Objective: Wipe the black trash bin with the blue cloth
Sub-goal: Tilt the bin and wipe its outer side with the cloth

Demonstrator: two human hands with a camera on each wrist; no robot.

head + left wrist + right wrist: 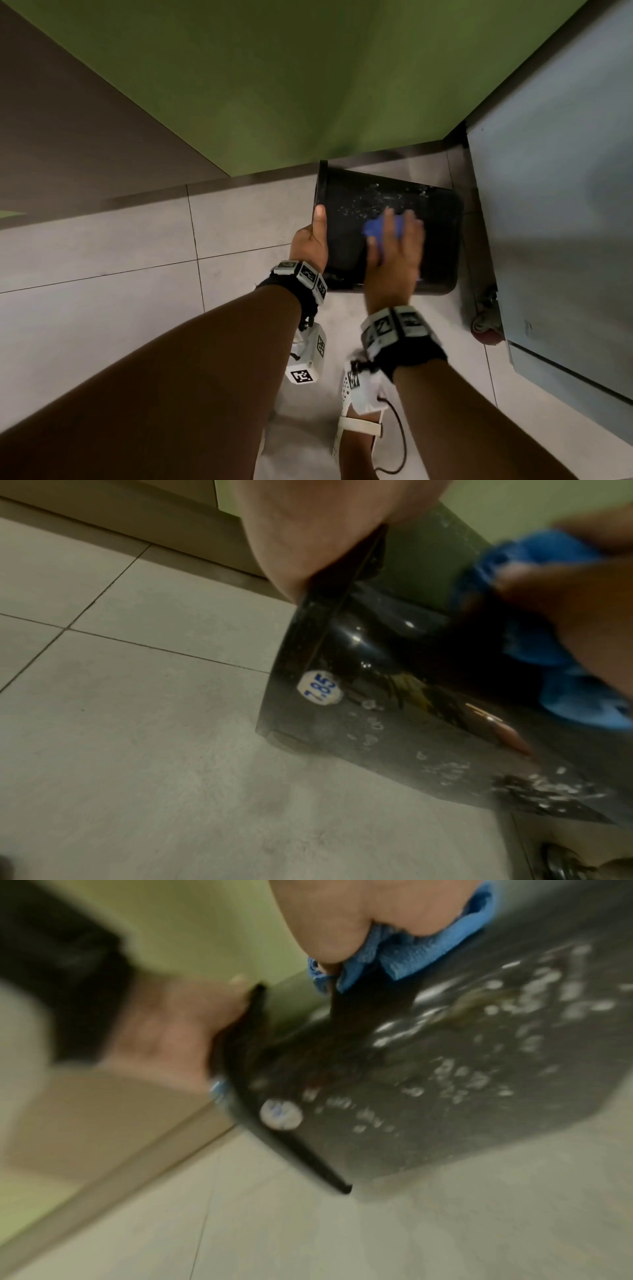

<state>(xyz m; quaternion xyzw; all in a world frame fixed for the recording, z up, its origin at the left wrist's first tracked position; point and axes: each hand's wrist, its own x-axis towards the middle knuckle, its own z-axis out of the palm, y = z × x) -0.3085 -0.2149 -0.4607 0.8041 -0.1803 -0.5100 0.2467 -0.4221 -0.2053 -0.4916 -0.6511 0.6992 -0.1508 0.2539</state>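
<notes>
The black trash bin (442,240) lies on its side on the tiled floor, its rim to the left and white soapy spots on its upper wall (479,1069). My left hand (313,236) grips the rim (329,610), thumb on top. My right hand (397,250) presses the crumpled blue cloth (375,228) onto the bin's side wall, fingers spread over it. The blue cloth (548,642) bunches under that hand, and in the right wrist view the cloth (421,953) is gripped against the palm. A round white price sticker (320,687) sits near the rim.
A green wall (274,85) rises just behind the bin. A grey cabinet on castors (555,205) stands close on the right, a wheel (486,325) near the bin's base. Pale floor tiles (102,257) spread to the left. My sandalled foot (359,421) is below.
</notes>
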